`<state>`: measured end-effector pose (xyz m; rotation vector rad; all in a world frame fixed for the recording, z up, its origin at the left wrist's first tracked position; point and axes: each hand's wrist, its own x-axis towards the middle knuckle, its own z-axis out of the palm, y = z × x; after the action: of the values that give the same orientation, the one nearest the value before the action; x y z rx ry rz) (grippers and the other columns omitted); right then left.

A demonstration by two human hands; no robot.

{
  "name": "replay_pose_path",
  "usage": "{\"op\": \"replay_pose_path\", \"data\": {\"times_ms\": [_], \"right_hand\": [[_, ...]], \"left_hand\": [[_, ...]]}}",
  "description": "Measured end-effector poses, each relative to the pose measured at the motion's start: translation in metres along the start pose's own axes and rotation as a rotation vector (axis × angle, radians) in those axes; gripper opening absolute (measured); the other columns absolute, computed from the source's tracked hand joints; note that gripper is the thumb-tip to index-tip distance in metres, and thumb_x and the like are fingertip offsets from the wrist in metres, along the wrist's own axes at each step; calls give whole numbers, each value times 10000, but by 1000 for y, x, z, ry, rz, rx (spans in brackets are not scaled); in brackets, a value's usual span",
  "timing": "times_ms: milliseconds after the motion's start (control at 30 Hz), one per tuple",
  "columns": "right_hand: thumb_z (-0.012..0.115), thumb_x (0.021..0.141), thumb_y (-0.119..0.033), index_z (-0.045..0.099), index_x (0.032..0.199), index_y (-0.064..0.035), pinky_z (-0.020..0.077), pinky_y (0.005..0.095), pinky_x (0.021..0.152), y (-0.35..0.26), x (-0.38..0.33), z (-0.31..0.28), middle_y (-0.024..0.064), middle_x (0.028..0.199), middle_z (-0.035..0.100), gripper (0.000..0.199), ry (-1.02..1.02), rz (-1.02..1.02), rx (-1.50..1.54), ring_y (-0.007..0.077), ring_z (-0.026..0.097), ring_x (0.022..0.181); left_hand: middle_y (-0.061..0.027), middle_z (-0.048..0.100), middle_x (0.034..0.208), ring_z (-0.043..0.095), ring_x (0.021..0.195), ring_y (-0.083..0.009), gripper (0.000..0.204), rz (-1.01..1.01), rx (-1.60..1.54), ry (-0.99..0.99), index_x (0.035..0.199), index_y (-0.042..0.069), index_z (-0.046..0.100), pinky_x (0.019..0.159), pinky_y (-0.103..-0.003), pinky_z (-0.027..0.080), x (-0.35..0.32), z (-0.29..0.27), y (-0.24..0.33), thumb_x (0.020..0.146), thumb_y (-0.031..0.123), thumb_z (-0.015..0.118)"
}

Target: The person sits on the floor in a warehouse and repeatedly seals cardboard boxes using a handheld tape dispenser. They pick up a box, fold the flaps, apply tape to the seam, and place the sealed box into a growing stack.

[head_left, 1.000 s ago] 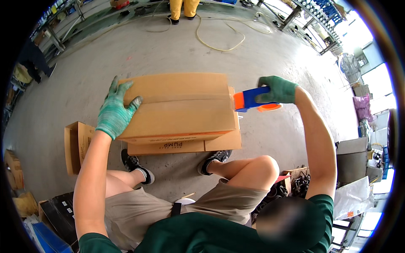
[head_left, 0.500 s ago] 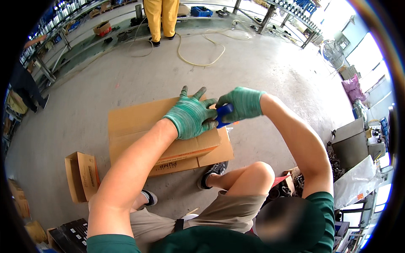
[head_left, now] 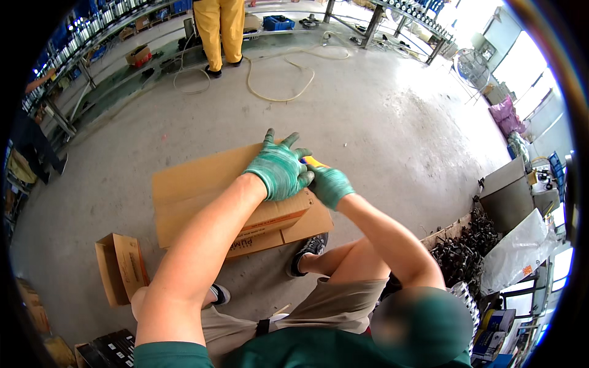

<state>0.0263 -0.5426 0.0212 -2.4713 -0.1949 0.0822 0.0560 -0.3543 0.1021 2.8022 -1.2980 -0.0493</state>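
A brown cardboard box stands on the floor before my feet, with flaps spread out at its sides. My left hand, in a green striped glove, lies on the box top near its right end with the fingers apart. Close against those fingertips is my right hand, gloved alike and closed round a small blue and yellow hand tool. Most of that tool is hidden by the gloves, so its exact kind does not show.
A small open carton stands left of the box. Dark metal parts are heaped at the right, beside a clear plastic bag. A pale hose loops over the far floor near a person in yellow trousers.
My right hand has swung down and toward me at the box's right end, its forearm drawing inward. The tool has turned, showing yellow. My left hand stays spread on the box.
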Motion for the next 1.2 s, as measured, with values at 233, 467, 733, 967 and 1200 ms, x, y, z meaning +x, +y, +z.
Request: {"op": "replay_pose_path", "data": {"times_ms": [233, 467, 733, 967, 1200], "right_hand": [[601, 904, -134, 376, 1481, -147, 530, 471, 806, 261, 27, 168, 214, 1045, 662, 619, 75, -48, 361, 375, 670, 915], [585, 981, -265, 668, 917, -15, 521, 450, 702, -34, -23, -14, 207, 816, 666, 271, 286, -41, 221, 412, 641, 783], [362, 1052, -493, 629, 1055, -39, 523, 448, 728, -60, -23, -32, 196, 746, 651, 526, -233, 128, 218, 360, 642, 707], [505, 920, -16, 292, 1563, -168, 503, 402, 934, -72, -38, -63, 122, 1416, 527, 694, -184, -167, 588, 246, 625, 1019], [464, 805, 163, 348, 1558, -138, 334, 362, 1170, -69, -12, -26, 121, 1625, 318, 819, -125, -539, 886, 260, 327, 1491]], "left_hand": [[-96, 204, 1657, 114, 1534, -403, 534, -133, -60, 224, 1504, 241, 446, 1194, -674, 91, -15, 6, 10, 998, 399, 507], [-189, 211, 1645, 212, 1509, -405, 792, -938, -192, 308, 1602, 161, 193, 1207, -538, 260, -206, 22, -94, 989, 510, 552], [-191, 375, 1567, 354, 1451, -280, 834, -993, -991, 544, 1570, 54, 251, 1194, -436, 310, -236, 43, -120, 993, 618, 460], [-144, 441, 1513, 411, 1392, -308, 803, -752, -1973, 1169, 1491, 120, 430, 1177, -494, 310, -262, -23, -121, 966, 725, 391], [-161, 448, 1505, 419, 1378, -400, 895, -892, -1944, 764, 1526, 183, 384, 998, -654, 438, -302, -47, -117, 901, 819, 309]]}}
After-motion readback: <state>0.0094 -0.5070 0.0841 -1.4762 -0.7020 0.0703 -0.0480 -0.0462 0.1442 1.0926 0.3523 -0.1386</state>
